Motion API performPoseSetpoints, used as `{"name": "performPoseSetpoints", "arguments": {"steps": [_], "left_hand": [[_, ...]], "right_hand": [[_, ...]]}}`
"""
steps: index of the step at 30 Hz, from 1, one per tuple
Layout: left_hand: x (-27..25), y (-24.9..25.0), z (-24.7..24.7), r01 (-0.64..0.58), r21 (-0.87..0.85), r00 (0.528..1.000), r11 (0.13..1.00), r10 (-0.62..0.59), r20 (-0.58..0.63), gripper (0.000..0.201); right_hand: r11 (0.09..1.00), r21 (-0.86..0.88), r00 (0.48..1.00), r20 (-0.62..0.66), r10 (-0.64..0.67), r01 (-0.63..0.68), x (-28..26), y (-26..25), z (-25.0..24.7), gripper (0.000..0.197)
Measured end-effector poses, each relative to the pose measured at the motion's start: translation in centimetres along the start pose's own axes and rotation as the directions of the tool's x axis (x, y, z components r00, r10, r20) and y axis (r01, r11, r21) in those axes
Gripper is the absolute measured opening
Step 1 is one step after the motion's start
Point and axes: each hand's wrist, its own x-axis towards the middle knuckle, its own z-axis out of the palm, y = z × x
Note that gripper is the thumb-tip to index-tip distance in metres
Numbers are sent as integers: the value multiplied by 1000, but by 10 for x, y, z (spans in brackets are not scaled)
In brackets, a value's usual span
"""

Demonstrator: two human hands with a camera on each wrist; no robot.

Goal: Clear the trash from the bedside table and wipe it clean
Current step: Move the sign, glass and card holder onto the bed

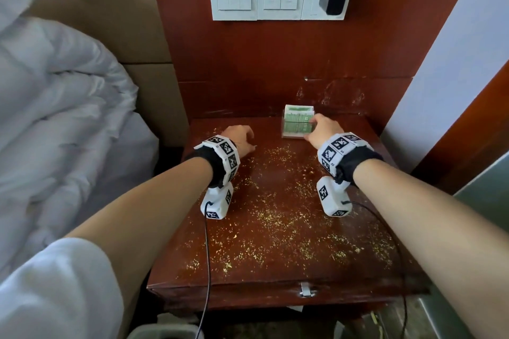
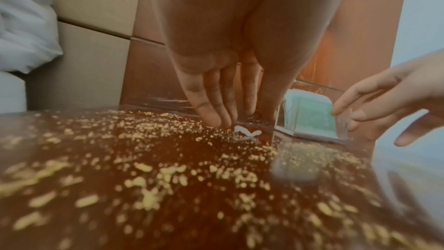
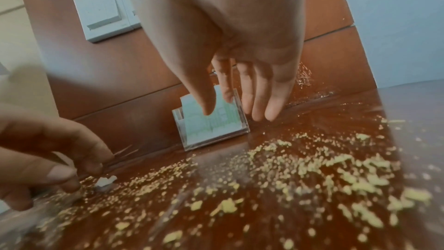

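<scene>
At frame centre, crumbs [image 1: 275, 217] are covering the table [image 1: 176, 278]. Left hand [image 1: 239, 138] is hovering, fingers [image 2: 211, 113] released, over a white scrap [image 2: 247, 132] only the wrist views reveal. Right hand [image 1: 322, 129] is reaching, fingers [image 3: 271, 109] loose, touching the card holder [image 1: 298, 120].
</scene>
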Motion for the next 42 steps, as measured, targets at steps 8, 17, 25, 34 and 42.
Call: {"name": "performPoseSetpoints", "arguments": {"steps": [8,17,25,34,42], "left_hand": [[14,8,4,-65,231,996,971,49,78,18],[11,14,1,3,224,993,974,-29,111,20],[-13,7,-21,2,117,999,993,-6,32,15],[-70,2,-52,34,140,999,990,-30,-30,19],[-163,-22,-56,113,96,984,989,-98,-149,14]], "right_hand": [[994,-101,997,-64,-51,44,5,7,4,30],[986,-154,994,-76,-78,66,4,6,3,18],[991,-121,995,-77,-71,61,-17,5,-23,19],[984,-92,982,-94,-164,155,-71,-16,-47,19],[958,-66,952,-110,-286,280,-163,-36,-43,18]]}}
